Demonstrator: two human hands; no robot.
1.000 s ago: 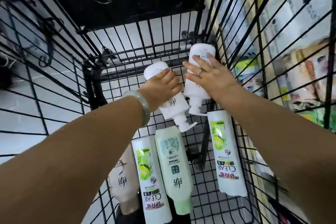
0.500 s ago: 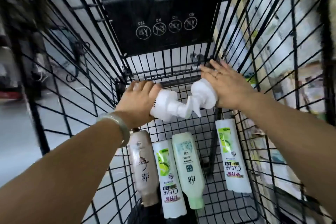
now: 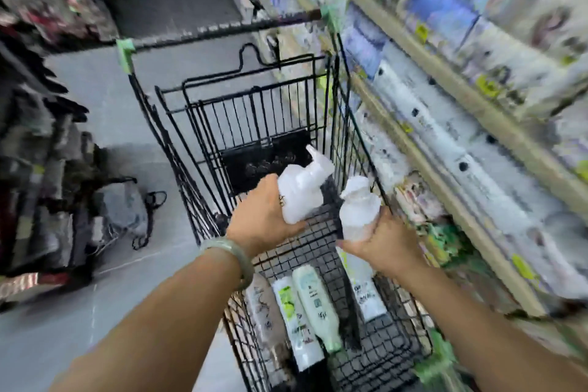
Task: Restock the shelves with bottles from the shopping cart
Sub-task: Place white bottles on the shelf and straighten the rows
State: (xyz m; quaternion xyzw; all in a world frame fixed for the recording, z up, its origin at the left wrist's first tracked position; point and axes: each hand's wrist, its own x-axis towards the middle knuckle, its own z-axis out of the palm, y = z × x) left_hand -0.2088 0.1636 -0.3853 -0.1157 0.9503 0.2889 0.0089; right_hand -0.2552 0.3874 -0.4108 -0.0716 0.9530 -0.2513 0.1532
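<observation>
Both white bottles have come up from the cart floor since the earlier frame, and their pump heads now point up and away. Seen from the head camera, the left hand (image 3: 264, 216), with a pale green bangle (image 3: 229, 251) on the wrist, curls its fingers round a wide, smooth plastic pump bottle (image 3: 302, 191), which tilts to the right. The right hand (image 3: 381, 242) grips from below a rounder second bottle (image 3: 359, 210), nearly upright. Both bottles are above the black wire shopping cart (image 3: 222, 30). Four long tube-shaped bottles (image 3: 315, 296) lie flat on its mesh floor. Blurred shelves (image 3: 445, 89) stand on the right.
</observation>
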